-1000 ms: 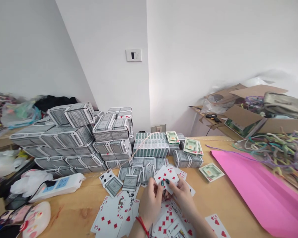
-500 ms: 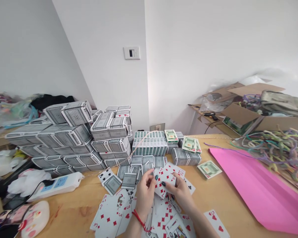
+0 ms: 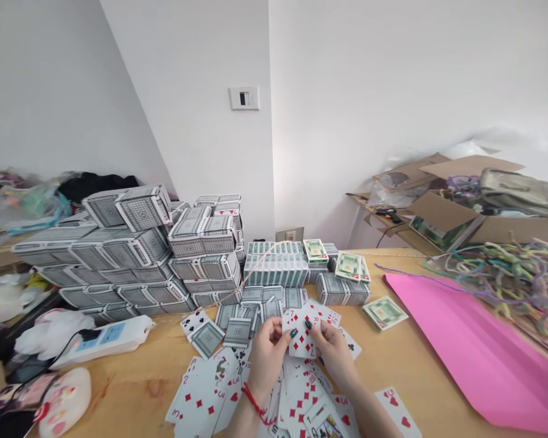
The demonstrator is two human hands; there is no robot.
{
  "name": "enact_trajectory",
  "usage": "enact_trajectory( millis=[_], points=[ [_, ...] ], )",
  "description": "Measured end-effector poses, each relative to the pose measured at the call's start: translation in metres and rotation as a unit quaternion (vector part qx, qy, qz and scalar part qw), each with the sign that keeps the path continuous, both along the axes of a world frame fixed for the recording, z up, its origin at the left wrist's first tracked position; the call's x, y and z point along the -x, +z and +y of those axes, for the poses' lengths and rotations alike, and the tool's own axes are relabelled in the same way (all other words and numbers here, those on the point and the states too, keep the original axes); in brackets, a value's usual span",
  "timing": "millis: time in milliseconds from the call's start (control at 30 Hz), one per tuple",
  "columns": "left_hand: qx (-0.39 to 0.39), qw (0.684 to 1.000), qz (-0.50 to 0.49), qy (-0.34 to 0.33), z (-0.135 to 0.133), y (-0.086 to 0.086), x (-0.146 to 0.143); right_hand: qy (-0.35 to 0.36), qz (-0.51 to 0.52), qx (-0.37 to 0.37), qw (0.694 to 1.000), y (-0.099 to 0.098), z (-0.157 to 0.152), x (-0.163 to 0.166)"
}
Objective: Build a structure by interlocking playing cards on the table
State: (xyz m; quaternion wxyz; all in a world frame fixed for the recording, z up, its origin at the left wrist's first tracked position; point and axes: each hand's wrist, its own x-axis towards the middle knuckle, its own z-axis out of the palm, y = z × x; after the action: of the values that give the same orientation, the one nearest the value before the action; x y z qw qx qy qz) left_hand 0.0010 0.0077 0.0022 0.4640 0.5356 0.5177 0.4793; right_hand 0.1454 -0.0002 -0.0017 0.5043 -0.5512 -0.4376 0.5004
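My left hand (image 3: 265, 356) and my right hand (image 3: 332, 353) meet low in the middle of the view and together pinch a red seven of diamonds card (image 3: 301, 334), held face up and almost upright. Both thumbs press on its upper half. Under my wrists lies a loose spread of face-up cards (image 3: 210, 395), mostly red diamonds and hearts. A five of hearts (image 3: 399, 413) lies alone to the right. Just beyond my hands are several face-down grey-backed cards (image 3: 237, 331).
Stacked grey card boxes (image 3: 137, 249) fill the back left of the wooden table (image 3: 132, 389), with green-backed decks (image 3: 386, 311) to the right. A pink sheet (image 3: 475, 347), tangled coloured cords (image 3: 506, 274), cardboard boxes (image 3: 456, 219) and a white power strip (image 3: 105, 337) surround the area.
The card held between both hands has turned from tilted to nearly upright, and the hands have shifted slightly while gripping it.
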Motion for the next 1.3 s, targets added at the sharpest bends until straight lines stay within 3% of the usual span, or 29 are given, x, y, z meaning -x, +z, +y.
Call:
enact_trajectory(
  millis=[200, 333, 500, 700, 933, 1300],
  points=[
    [0.001, 1.000, -0.002, 0.025, -0.001, 0.000, -0.001, 0.042, 0.009, -0.009, 0.999, 0.003, -0.001, 0.000],
    [0.035, 0.996, -0.075, 0.019, 0.000, 0.001, 0.001, 0.034, 0.011, 0.008, 0.999, 0.004, 0.000, -0.003],
    [0.128, 0.964, -0.229, -0.052, 0.002, 0.008, 0.010, 0.077, 0.030, 0.018, 0.996, 0.003, 0.000, -0.007],
    [0.190, 0.933, -0.279, -0.121, 0.002, 0.016, 0.014, 0.100, 0.028, 0.016, 0.995, -0.001, -0.001, -0.010],
    [0.204, 0.926, -0.285, -0.140, 0.001, 0.018, 0.012, 0.114, 0.000, 0.017, 0.993, -0.007, -0.002, -0.010],
    [0.198, 0.943, -0.227, -0.139, 0.000, 0.024, 0.009, 0.132, -0.033, 0.013, 0.991, -0.006, -0.003, -0.010]
  ],
)
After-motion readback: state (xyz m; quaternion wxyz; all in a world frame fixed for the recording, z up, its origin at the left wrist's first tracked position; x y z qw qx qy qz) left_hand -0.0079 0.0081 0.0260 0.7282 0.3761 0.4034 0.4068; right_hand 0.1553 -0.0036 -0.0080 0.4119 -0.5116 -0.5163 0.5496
